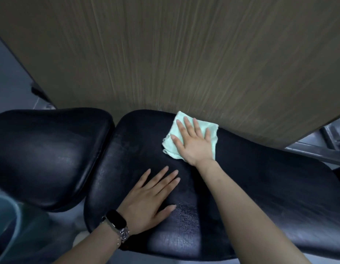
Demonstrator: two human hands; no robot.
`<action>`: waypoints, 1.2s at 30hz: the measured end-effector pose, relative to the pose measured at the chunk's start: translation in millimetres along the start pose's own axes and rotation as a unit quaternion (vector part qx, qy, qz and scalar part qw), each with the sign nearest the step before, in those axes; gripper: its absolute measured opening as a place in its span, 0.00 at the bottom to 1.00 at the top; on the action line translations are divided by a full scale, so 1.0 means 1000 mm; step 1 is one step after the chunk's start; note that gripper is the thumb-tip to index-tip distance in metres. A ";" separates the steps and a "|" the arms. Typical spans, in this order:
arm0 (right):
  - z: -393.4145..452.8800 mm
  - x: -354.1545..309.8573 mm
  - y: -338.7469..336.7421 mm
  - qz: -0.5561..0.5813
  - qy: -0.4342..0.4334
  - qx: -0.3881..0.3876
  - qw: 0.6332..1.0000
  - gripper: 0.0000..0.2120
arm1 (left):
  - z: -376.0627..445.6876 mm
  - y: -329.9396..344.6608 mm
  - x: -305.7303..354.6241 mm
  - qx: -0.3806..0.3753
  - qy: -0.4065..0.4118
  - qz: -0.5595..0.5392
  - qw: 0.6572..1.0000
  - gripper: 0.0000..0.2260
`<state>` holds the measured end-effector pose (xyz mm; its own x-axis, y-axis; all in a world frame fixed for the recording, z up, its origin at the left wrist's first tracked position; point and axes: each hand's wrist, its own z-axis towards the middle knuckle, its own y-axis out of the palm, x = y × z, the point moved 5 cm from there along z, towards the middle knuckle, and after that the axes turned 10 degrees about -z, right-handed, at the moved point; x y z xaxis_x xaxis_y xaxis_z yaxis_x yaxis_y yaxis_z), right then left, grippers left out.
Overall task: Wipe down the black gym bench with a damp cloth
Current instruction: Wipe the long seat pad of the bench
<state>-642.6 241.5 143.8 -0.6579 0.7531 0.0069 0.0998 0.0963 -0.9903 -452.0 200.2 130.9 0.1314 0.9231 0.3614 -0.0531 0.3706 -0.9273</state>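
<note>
The left hand, a dark-faced watch on its wrist, lies flat with fingers spread on the near part of the long black cracked-leather bench pad. Farther along, the right hand presses flat, fingers straight and fanned, on a folded pale-green cloth at the pad's far edge — just beside a brown wood-grain wall panel. A second black padded seat section sits to the left, a narrow gap between the two. Grey floor shows at left — a blue-green bucket rim at the lower corner.
</note>
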 end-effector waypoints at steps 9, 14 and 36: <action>0.031 -0.090 -0.001 0.012 -0.058 -0.008 0.998 0.29 | -0.001 -0.001 -0.001 0.012 0.007 -0.019 1.000 0.26; 0.040 -0.146 0.000 0.000 -0.106 -0.014 0.994 0.30 | -0.003 0.011 -0.006 -0.018 0.003 -0.029 0.999 0.27; -0.012 0.044 0.001 -0.008 -0.001 0.013 1.000 0.35 | -0.002 -0.001 -0.002 0.005 -0.008 0.001 1.000 0.27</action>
<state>-662.9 282.5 144.8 -0.6603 0.7506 0.0233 0.0686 0.0912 -0.9935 -450.4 198.2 131.1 0.1145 0.9252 0.3617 -0.0629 0.3701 -0.9269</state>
